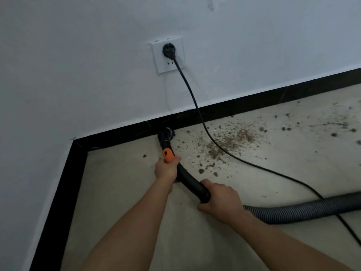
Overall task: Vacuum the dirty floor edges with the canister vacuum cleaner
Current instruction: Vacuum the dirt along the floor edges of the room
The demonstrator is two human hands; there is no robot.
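Vacuum wand (190,180) gripped by left hand (166,170) ahead, right hand (218,200) behind.

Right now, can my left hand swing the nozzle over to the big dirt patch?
Probably yes: the left hand grips the wand behind the nozzle, and the dirt patch lies nearby; only the power cord crosses it.

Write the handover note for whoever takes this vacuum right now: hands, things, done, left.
Hands: left hand grips the wand at its orange collar; right hand grips its rear end where the ribbed hose joins.
The nozzle sits against the black baseboard near the corner.
Done: floor left of it looks mostly clean, one crumb remaining.
Left: the dirt patch and scattered clumps to the right.
The power cord, plugged into the wall socket, lies across that dirt.
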